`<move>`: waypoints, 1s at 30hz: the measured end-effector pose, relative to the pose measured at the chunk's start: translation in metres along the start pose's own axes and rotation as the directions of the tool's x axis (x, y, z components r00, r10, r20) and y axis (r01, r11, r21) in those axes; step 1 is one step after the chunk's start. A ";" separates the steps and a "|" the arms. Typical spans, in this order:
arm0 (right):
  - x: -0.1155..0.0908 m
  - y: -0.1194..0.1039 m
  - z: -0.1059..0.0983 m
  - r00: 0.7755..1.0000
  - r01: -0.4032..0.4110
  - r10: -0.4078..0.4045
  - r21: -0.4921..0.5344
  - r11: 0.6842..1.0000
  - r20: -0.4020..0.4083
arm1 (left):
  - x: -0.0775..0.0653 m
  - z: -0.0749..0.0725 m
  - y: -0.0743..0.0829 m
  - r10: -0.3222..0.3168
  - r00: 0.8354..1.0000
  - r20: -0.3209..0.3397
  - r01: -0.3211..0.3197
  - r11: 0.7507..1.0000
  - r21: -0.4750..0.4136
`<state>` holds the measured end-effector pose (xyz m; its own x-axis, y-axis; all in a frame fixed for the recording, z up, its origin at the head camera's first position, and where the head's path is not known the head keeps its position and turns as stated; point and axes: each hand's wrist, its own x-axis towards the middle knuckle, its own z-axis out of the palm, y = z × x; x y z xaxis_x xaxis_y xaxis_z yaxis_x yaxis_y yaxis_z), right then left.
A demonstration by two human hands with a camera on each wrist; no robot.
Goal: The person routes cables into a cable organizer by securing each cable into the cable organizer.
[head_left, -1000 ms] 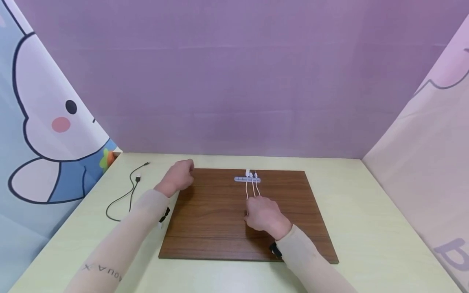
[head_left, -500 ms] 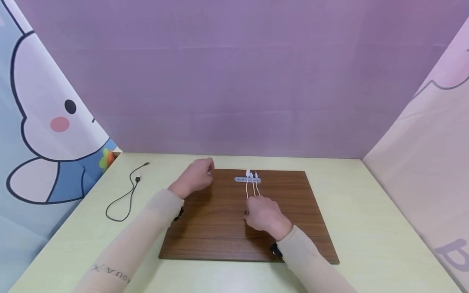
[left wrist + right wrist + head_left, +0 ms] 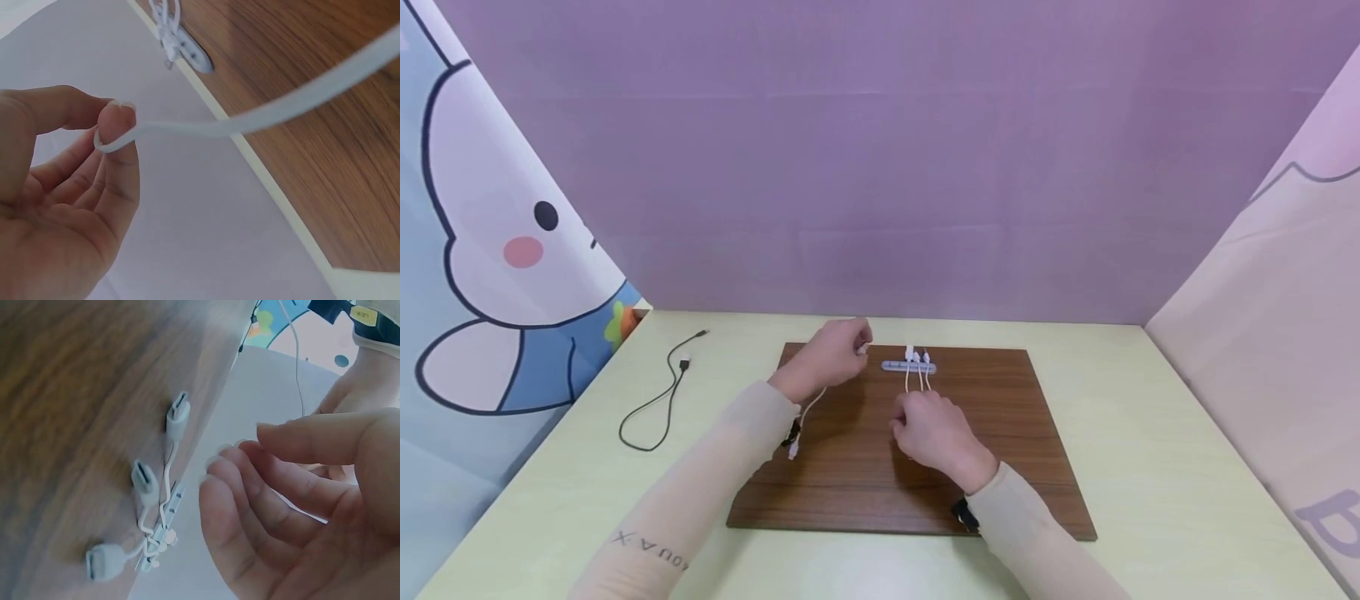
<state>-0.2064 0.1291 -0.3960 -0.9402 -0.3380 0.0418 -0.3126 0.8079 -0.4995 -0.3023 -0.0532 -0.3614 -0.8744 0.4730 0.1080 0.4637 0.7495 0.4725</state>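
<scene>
My left hand is over the far side of the brown wooden board, left of a pale blue cable clip. Thumb and index finger pinch a white charging cable that bends around the fingertip; its lower connector hangs near the wrist. Several white cables sit side by side in the clip's slots. Over the middle of the board, my right hand has loosely curved fingers with nothing between them. White connectors lie beside its fingertips in the right wrist view.
On the pale table, left of the board, lies a looped black USB cable. A purple cloth closes off the back. Printed cartoon cloths stand at the left and right.
My left hand has travelled right from the board's left edge to beside the clip, bringing the white cable along. The right hand has shifted slightly toward the clip.
</scene>
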 end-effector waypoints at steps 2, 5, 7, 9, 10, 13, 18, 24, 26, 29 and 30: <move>0.000 0.000 0.001 1.000 0.007 -0.008 0.029 1.000 0.006 | 0.002 0.002 0.003 0.021 1.000 -0.017 -0.022 0.999 -0.039; 0.000 -0.001 0.002 0.999 0.013 -0.015 0.079 0.997 0.031 | 0.004 0.006 0.008 0.056 0.997 -0.050 -0.061 0.993 -0.106; 0.000 -0.002 0.004 0.998 0.022 -0.027 0.101 0.995 0.050 | 0.004 0.008 0.010 0.068 0.995 -0.074 -0.079 0.984 -0.162; 0.000 -0.003 0.005 0.997 0.036 -0.043 0.109 0.993 0.059 | 0.004 0.010 0.014 0.069 0.993 -0.094 -0.089 0.967 -0.238; 0.000 -0.004 0.006 0.997 0.045 -0.052 0.111 0.993 0.061 | 0.004 0.010 0.015 0.067 0.992 -0.104 -0.094 0.957 -0.274; 0.000 -0.005 0.007 0.996 0.066 -0.074 0.119 0.991 0.059 | 0.004 0.012 0.020 0.063 0.990 -0.129 -0.108 0.922 -0.372; 0.001 -0.005 0.008 0.994 0.102 -0.106 0.126 0.987 0.027 | 0.006 0.013 0.026 0.059 0.985 -0.161 -0.128 0.880 -0.457; 0.002 -0.004 0.010 0.992 0.111 -0.118 0.162 0.980 0.036 | 0.008 0.014 0.033 0.038 0.982 -0.187 -0.138 0.816 -0.562; 0.002 -0.004 0.011 0.994 0.099 -0.106 0.158 0.983 0.038 | 0.009 0.014 0.035 0.029 0.981 -0.192 -0.135 0.812 -0.568; 0.002 -0.005 0.010 0.995 0.078 -0.085 0.145 0.986 0.045 | 0.011 0.014 0.036 0.012 0.980 -0.199 -0.125 0.813 -0.568; 0.002 -0.005 0.010 0.996 0.070 -0.077 0.141 0.988 0.049 | 0.013 0.015 0.035 0.006 0.980 -0.201 -0.121 0.815 -0.567</move>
<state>-0.2049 0.1197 -0.4022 -0.9054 -0.4228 0.0377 -0.3553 0.7062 -0.6124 -0.2948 -0.0138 -0.3564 -0.8825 0.3745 0.2844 0.4031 0.2909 0.8677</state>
